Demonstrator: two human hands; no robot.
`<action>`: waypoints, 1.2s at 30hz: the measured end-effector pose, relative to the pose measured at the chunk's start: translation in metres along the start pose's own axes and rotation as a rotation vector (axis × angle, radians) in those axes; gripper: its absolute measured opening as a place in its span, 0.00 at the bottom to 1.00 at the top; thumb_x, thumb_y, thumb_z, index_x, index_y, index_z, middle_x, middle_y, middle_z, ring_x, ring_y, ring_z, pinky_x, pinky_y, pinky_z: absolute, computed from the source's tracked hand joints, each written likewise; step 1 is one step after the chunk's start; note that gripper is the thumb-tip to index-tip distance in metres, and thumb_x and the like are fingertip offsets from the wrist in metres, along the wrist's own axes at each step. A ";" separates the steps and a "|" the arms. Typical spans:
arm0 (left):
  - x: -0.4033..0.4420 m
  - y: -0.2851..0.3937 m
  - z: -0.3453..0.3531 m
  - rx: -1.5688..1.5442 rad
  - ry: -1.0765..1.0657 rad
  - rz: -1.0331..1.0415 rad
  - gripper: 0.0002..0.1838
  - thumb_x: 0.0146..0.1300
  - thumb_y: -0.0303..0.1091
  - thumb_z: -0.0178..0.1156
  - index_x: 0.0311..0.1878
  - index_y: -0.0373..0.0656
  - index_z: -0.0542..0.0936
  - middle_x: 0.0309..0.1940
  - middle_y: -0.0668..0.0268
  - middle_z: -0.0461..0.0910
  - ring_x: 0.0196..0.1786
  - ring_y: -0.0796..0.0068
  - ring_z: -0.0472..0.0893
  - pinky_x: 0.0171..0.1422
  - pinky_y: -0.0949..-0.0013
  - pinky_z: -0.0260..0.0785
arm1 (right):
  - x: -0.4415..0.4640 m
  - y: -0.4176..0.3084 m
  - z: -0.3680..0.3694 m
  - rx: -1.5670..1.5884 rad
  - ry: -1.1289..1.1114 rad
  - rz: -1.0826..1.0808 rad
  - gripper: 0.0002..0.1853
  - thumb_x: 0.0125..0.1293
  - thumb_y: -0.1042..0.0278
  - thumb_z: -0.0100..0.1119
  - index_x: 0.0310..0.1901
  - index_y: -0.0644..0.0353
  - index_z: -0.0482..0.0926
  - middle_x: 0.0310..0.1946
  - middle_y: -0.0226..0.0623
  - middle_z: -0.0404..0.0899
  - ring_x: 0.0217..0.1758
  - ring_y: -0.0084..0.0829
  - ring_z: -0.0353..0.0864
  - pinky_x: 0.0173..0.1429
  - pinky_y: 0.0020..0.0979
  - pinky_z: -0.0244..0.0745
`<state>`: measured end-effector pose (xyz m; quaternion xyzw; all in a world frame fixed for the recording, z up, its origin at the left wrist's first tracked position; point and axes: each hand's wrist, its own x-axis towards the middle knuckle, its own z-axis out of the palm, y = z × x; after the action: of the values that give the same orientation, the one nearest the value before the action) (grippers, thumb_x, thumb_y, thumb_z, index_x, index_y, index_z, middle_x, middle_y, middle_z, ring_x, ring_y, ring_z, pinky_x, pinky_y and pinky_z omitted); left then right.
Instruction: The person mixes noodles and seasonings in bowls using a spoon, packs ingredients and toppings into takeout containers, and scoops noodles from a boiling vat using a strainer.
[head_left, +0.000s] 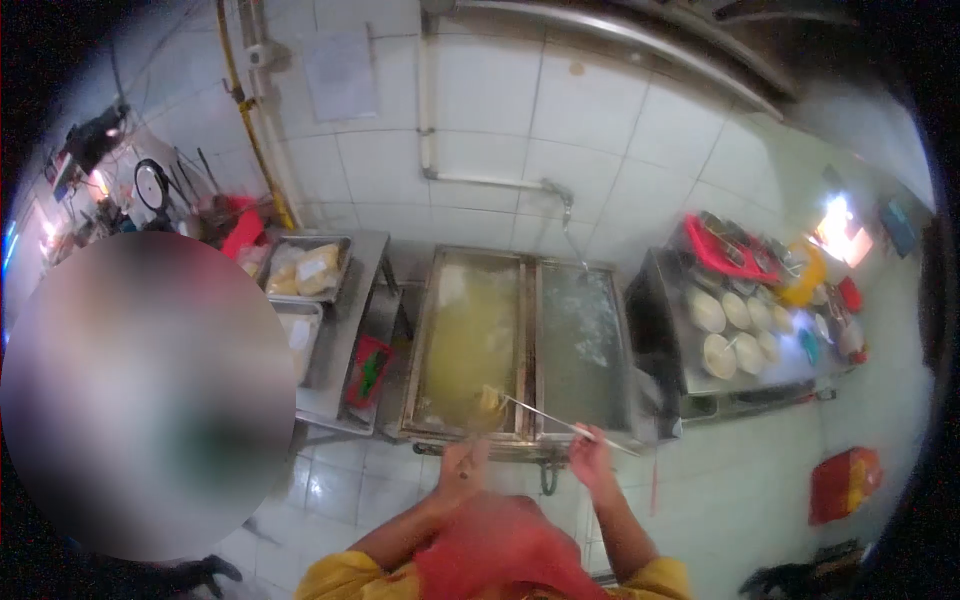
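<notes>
My right hand (590, 456) is closed around the pale grip of a long-handled strainer (545, 414), its thin shaft slanting up to the left. The far end reaches into the near right corner of the left vat (470, 340), which holds cloudy yellowish liquid. A yellowish clump, perhaps noodles (491, 399), is at that end; the strainer's head is hard to make out. My left hand (461, 468) is just in front of the left vat's near edge, hazy with steam, and its fingers do not show clearly.
Beside it, a second vat (583, 340) holds bubbling water under a tap (572, 225). At right, several bowls (735, 315) and a red basket (730, 248) stand on a steel counter. At left, trays (308, 268) with bagged food lie on a metal table. A blurred area covers the far left.
</notes>
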<state>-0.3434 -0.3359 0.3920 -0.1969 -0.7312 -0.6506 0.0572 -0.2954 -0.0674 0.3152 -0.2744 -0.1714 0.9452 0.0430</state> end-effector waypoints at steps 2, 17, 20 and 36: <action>0.001 0.002 -0.002 0.016 0.007 -0.026 0.07 0.56 0.23 0.52 0.23 0.35 0.68 0.15 0.64 0.59 0.19 0.78 0.59 0.22 0.69 0.52 | 0.005 -0.008 0.003 -0.082 -0.042 -0.055 0.13 0.62 0.62 0.51 0.38 0.65 0.76 0.25 0.35 0.78 0.26 0.25 0.76 0.31 0.23 0.75; 0.002 -0.020 -0.001 -0.059 0.035 0.081 0.02 0.47 0.21 0.49 0.22 0.37 0.66 0.15 0.63 0.58 0.18 0.68 0.58 0.22 0.68 0.50 | -0.003 -0.022 0.057 -0.211 0.037 -0.042 0.13 0.61 0.62 0.52 0.38 0.64 0.75 0.18 0.33 0.74 0.19 0.27 0.72 0.26 0.23 0.69; 0.000 -0.024 0.000 -0.019 0.055 0.097 0.02 0.45 0.20 0.47 0.22 0.37 0.69 0.15 0.59 0.62 0.17 0.65 0.63 0.22 0.67 0.53 | 0.000 -0.023 0.052 -0.221 0.068 -0.066 0.12 0.61 0.63 0.52 0.39 0.63 0.75 0.18 0.32 0.74 0.19 0.27 0.71 0.24 0.24 0.68; -0.028 -0.060 0.023 -0.445 -0.232 -0.076 0.12 0.57 0.28 0.55 0.20 0.45 0.66 0.17 0.73 0.61 0.19 0.80 0.60 0.21 0.72 0.51 | 0.032 0.029 0.012 -0.930 0.114 -0.239 0.17 0.65 0.59 0.43 0.38 0.65 0.77 0.27 0.39 0.78 0.28 0.29 0.77 0.33 0.30 0.74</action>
<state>-0.3354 -0.3240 0.3236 -0.2505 -0.5784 -0.7703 -0.0961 -0.3279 -0.0924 0.2984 -0.2941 -0.6033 0.7405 0.0333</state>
